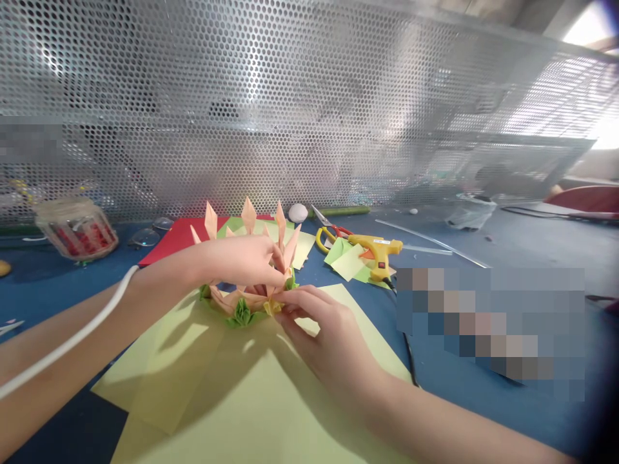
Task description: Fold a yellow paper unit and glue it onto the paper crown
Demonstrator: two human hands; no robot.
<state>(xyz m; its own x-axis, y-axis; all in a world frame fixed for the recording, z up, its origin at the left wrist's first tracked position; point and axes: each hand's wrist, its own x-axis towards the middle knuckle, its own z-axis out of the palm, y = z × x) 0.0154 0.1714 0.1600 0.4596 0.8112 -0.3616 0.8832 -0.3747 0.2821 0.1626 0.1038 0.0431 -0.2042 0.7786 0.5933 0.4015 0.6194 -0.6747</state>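
Note:
A folded paper flower [246, 303] with peach pointed petals and green leaves at its base sits on light yellow-green paper sheets [232, 386]. My left hand [236, 258] lies over the top of the flower, fingers closed on a peach petal at its right side. My right hand [319, 328] comes in from the lower right and pinches the flower's right lower edge, by a small yellow piece. Both hands touch the flower.
A yellow glue gun [377, 248] and yellow-handled scissors [326, 235] lie behind on the blue table [483, 399], with green paper scraps, a red sheet [176, 238], a white ball [298, 212] and a jar [77, 229] at left. A perforated metal screen [309, 103] stands behind. A white cable [72, 335] crosses my left arm.

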